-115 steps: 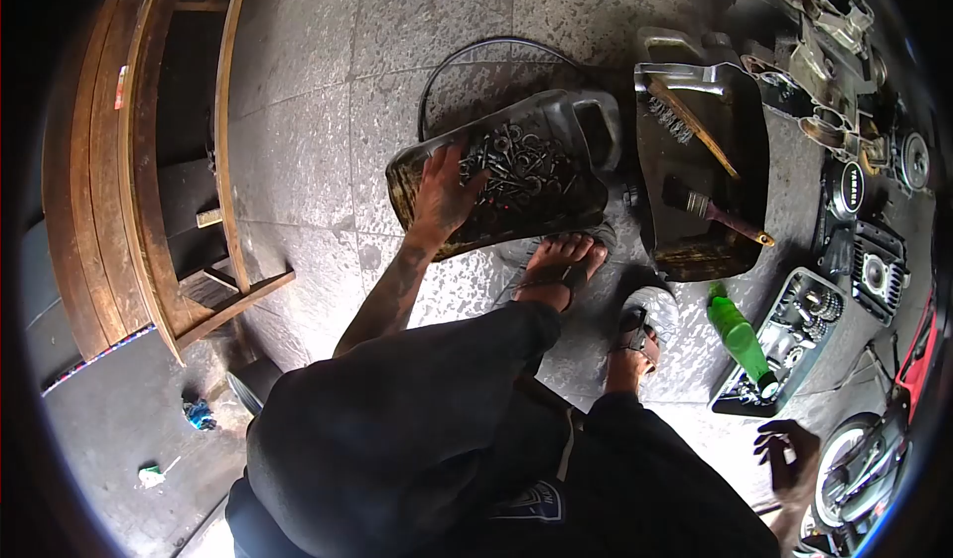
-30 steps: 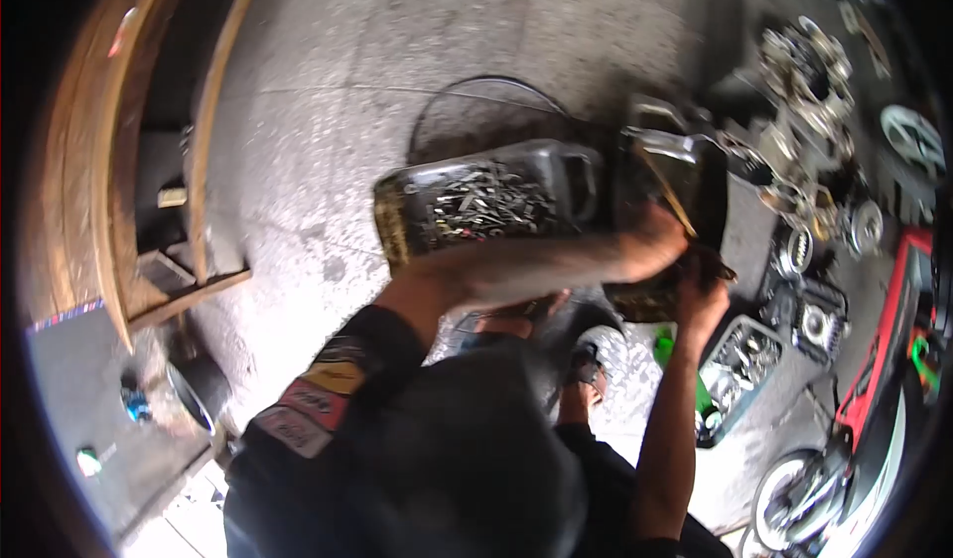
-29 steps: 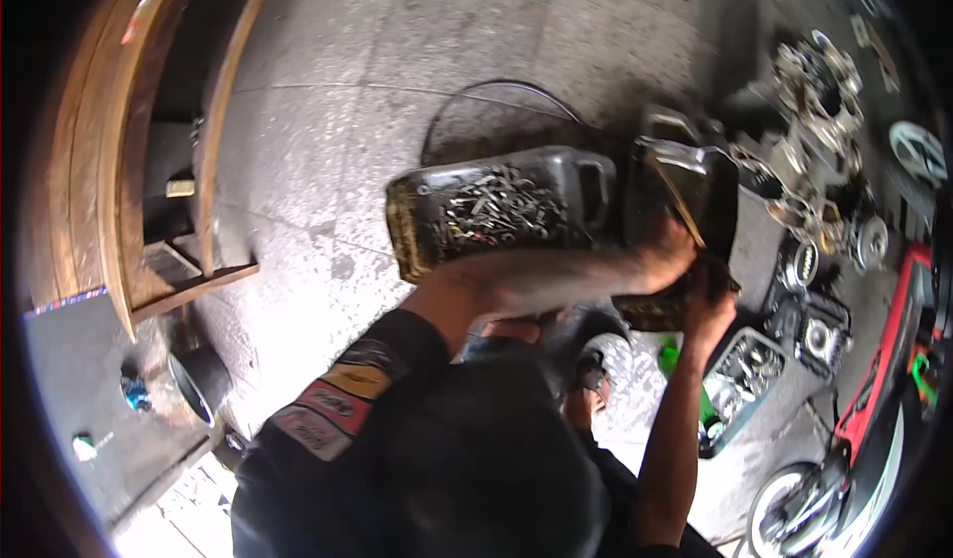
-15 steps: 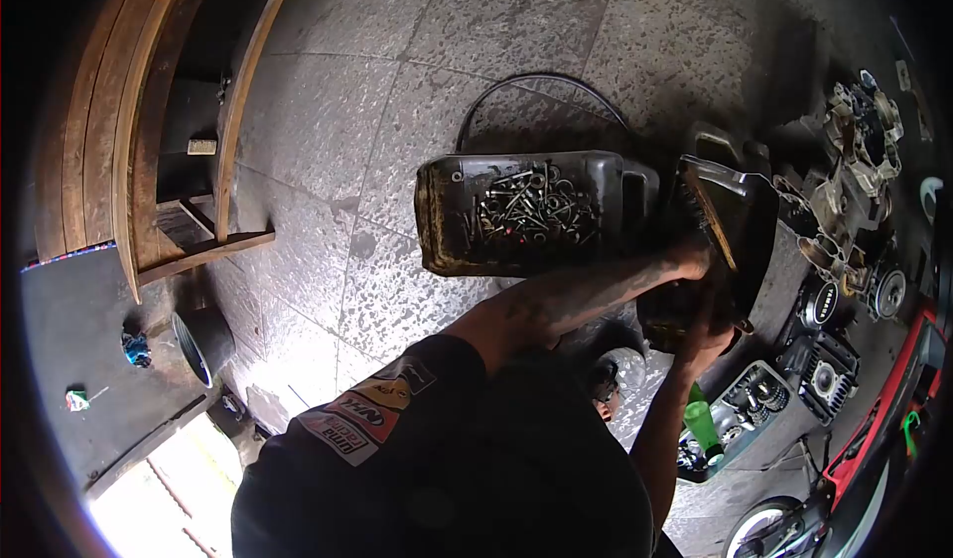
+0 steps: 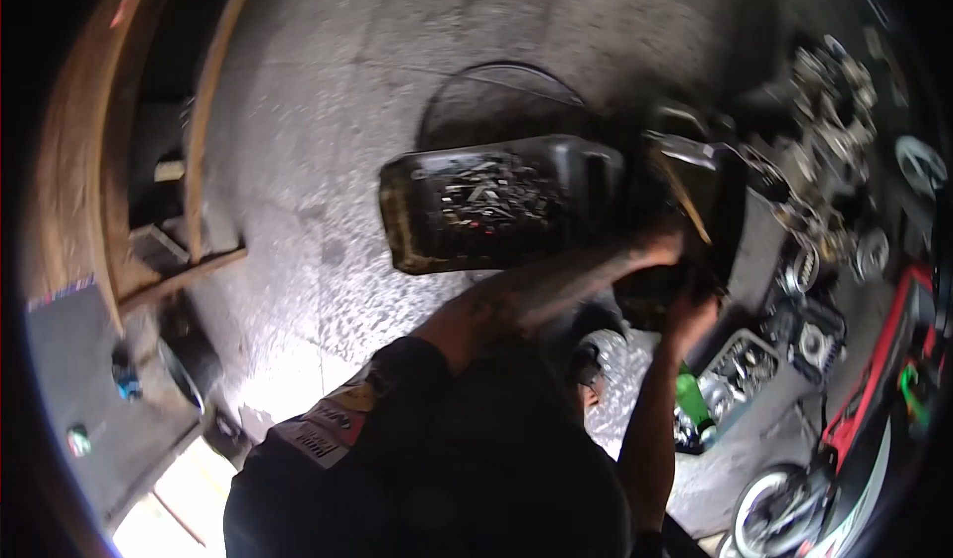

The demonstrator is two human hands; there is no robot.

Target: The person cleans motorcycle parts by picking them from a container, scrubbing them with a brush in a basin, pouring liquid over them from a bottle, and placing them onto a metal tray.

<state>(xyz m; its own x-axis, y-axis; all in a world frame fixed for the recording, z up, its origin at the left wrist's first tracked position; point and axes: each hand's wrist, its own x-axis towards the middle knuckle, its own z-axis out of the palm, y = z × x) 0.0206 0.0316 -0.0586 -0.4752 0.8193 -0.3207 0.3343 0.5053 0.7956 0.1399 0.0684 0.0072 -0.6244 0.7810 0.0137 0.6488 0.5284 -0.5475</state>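
Note:
A dark, cut-open plastic jug (image 5: 730, 176) stands at right of centre, with a wooden-handled brush (image 5: 687, 201) lying slanted across it. My left hand (image 5: 661, 244) reaches over the jug below the brush, its fingers curled in and what they hold lost in shadow. Lower down, my right hand (image 5: 692, 315) is closed at the jug's near side, around something dark I cannot make out. To the left lies a second cut-open jug (image 5: 397, 220), holding a heap of bolts and nuts (image 5: 491, 196) blurred by motion.
A thin black hose (image 5: 496, 66) curves behind the bolt container. Engine parts (image 5: 834, 111) cover the floor at right, near a green bottle (image 5: 692, 404) on a tray of metal parts (image 5: 740, 369). A red motorcycle (image 5: 864, 379) stands lower right, a wooden bench (image 5: 109, 181) at left.
The view has swung and blurred, so most floor items sit farther left in it. Both hands stay at the right-hand jug, and the brush keeps its place.

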